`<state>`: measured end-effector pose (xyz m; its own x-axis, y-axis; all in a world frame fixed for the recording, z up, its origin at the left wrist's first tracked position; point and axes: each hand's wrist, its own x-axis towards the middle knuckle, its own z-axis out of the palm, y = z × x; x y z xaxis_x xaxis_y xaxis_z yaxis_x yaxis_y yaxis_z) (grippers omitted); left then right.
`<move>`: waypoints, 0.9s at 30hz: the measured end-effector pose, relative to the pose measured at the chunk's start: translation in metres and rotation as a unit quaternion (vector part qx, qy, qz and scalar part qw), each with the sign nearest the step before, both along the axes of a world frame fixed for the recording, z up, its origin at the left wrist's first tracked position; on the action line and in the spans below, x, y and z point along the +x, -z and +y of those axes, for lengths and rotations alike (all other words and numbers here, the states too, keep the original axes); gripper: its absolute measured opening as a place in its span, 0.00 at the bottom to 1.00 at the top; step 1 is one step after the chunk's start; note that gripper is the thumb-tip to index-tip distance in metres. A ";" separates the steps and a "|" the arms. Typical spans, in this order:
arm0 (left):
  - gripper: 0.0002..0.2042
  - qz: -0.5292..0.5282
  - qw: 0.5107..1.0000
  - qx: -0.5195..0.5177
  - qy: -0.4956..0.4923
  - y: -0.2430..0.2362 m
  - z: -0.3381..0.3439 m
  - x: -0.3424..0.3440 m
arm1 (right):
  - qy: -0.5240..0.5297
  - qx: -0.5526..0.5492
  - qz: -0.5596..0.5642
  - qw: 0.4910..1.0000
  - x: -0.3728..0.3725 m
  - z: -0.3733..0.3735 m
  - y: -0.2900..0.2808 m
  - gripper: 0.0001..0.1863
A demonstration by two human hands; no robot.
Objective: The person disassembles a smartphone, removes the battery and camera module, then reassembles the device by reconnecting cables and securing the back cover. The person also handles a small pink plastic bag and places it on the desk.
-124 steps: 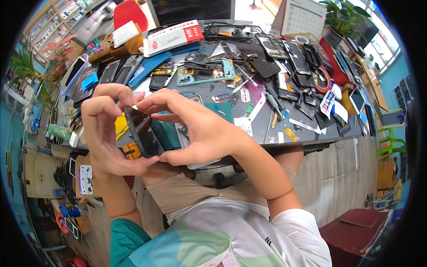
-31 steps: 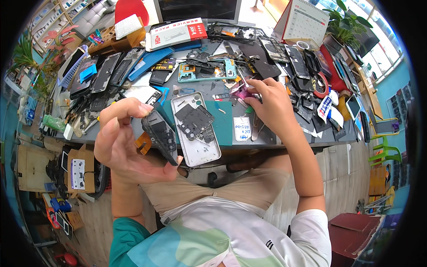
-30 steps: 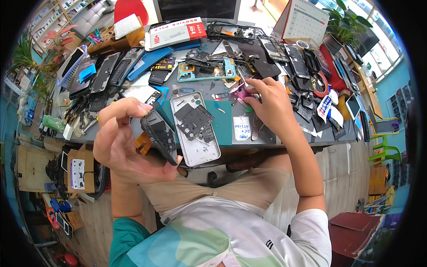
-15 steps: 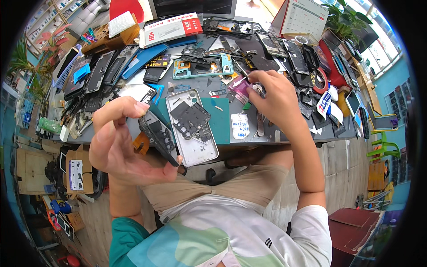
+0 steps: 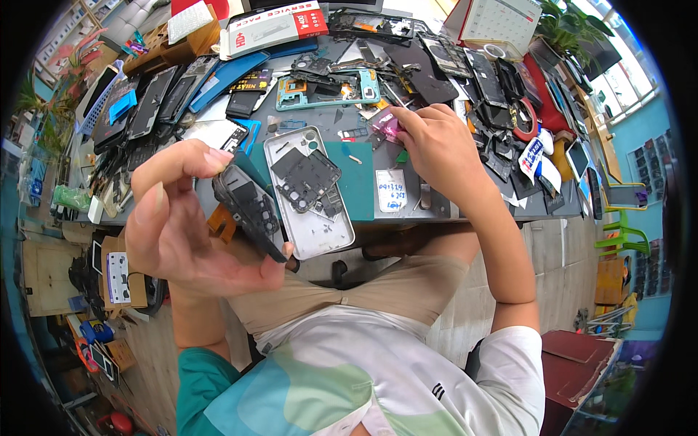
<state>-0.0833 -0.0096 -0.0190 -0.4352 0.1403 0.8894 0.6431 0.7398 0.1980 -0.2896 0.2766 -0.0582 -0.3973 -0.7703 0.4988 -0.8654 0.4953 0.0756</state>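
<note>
My left hand (image 5: 182,232) holds up a dark phone assembly (image 5: 251,207) by its two ends, between fingers and thumb. An orange flex cable (image 5: 224,219) hangs from its side. Beyond it, a white phone back cover (image 5: 309,243) lies with its inside up on a teal mat (image 5: 356,185). A black plastic phone inner cover (image 5: 304,174) and small parts rest in it. My right hand (image 5: 447,149) is over the bench, fingertips pinched at a pink plastic packet (image 5: 385,125); what they grip is hidden. A handwritten white label (image 5: 392,190) lies near that wrist.
Phone parts crowd the grey bench, including a light-blue phone frame (image 5: 327,102) and several dark phones at both sides. A white and red box (image 5: 273,33) stands at the back, a desk calendar (image 5: 502,25) at back right. Red tape (image 5: 523,123) lies on the right.
My right hand has shifted left and its fingertips have come down to the pink packet. The left hand still holds the phone assembly, turned slightly. The whole view has tilted a little.
</note>
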 end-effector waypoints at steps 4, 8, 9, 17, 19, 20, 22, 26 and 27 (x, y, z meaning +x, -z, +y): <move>0.63 0.007 1.000 0.012 0.000 0.001 0.001 -0.001 | -0.018 -0.001 0.018 1.000 -0.004 -0.001 0.002 0.19; 0.63 0.006 1.000 0.008 -0.004 0.001 0.001 0.002 | -0.003 -0.097 -0.005 0.995 -0.011 -0.004 -0.001 0.22; 0.63 0.008 1.000 0.007 -0.001 0.001 0.000 0.002 | -0.008 -0.126 -0.048 0.991 -0.014 -0.004 -0.001 0.22; 0.60 0.036 0.998 0.012 0.041 0.001 -0.001 -0.006 | -0.007 -0.364 -0.377 0.852 -0.024 0.003 -0.013 0.22; 0.58 0.044 0.997 0.020 0.055 -0.001 0.000 -0.009 | -0.035 -0.433 -0.447 0.782 -0.030 0.002 -0.017 0.21; 0.58 0.043 0.997 0.021 0.058 -0.001 0.001 -0.010 | -0.019 -0.453 -0.458 0.765 -0.027 0.000 -0.022 0.22; 0.57 0.050 0.997 0.018 0.054 -0.002 0.002 -0.013 | -0.026 -0.507 -0.521 0.686 -0.029 0.001 -0.026 0.23; 0.53 0.076 0.996 0.018 0.037 0.001 0.009 -0.018 | -0.032 -0.539 -0.580 0.610 -0.038 0.003 -0.032 0.23; 0.52 0.074 0.997 0.019 0.033 0.000 0.010 -0.018 | -0.033 -0.540 -0.591 0.598 -0.040 0.003 -0.033 0.23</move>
<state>-0.1018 0.0001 -0.0194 -0.2893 0.1302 0.9483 0.7150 0.6881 0.1236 -0.3292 0.2796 -0.0248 -0.9510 -0.2848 0.1207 -0.0191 -0.3353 -0.9419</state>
